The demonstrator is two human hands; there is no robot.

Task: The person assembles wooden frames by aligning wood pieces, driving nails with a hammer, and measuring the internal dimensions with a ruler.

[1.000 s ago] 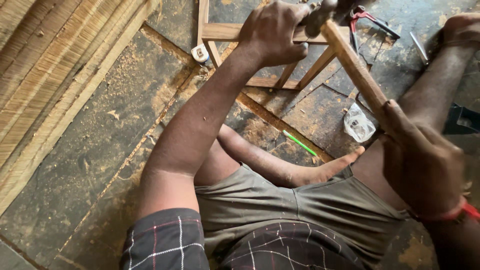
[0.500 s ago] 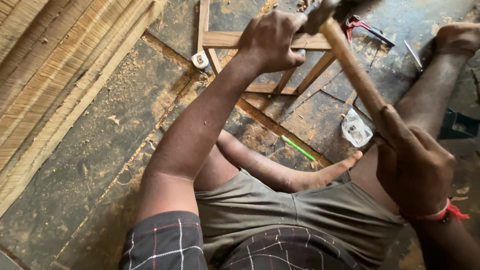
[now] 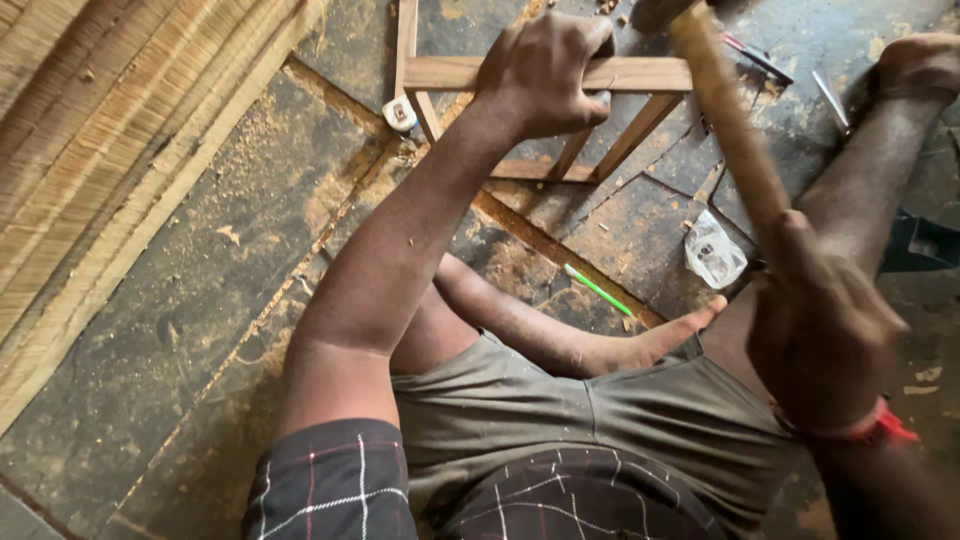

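the left hand (image 3: 545,75) is clamped over the top rail of a small pale wooden frame (image 3: 640,75) standing on the dusty dark floor (image 3: 200,300). the right hand (image 3: 820,335) is wrapped tight around the brown wooden hammer handle (image 3: 725,125), its head over the rail. the frame looks mostly joined, with nailing in hand; a green pencil (image 3: 597,290) lies nearby.

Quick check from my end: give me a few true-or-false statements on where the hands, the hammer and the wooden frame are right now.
1. The left hand presses on the top rail of the wooden frame. True.
2. The right hand has its grip on a saw. False: it holds the wooden handle of a hammer.
3. A green pencil lies on the floor. True.
4. The frame rests on a workbench. False: it stands on the dusty floor.
5. The small clear plastic bag lies inside the frame. False: it lies outside, nearer the person.
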